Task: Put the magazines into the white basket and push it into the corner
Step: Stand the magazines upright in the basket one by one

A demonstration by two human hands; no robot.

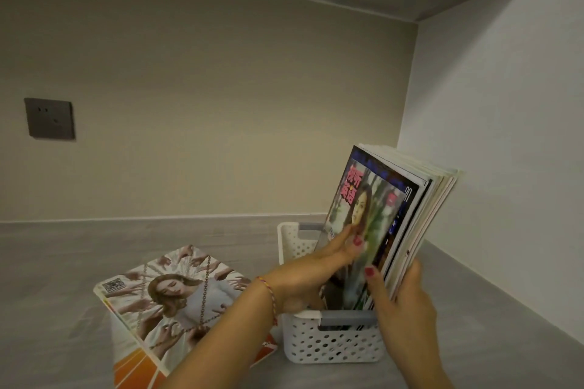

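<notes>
Now, from my head view, my right hand [399, 303] curls round the near edge of a thick bundle of magazines [388, 221], thumb on the glossy front cover and fingers behind. My left hand [319, 265] lies with fingers nearly straight against that cover, fingertips [355, 238] pressing flat on it. The bundle stands tilted, its top leaning to the right of my fingers and its lower edge down inside the white basket [331, 344], a perforated plastic tub with a grey handle bar just below my right thumb. Left of my left wrist, another stack of magazines [164, 300] lies flat on the grey matte counter [63, 262], just beside the basket. Beyond my fingertips the counter runs open to the back wall; the side wall stands near on the right, the two meeting in a corner behind the bundle. Far left of my hands, a dark socket plate [50, 118] sits on the back wall.
</notes>
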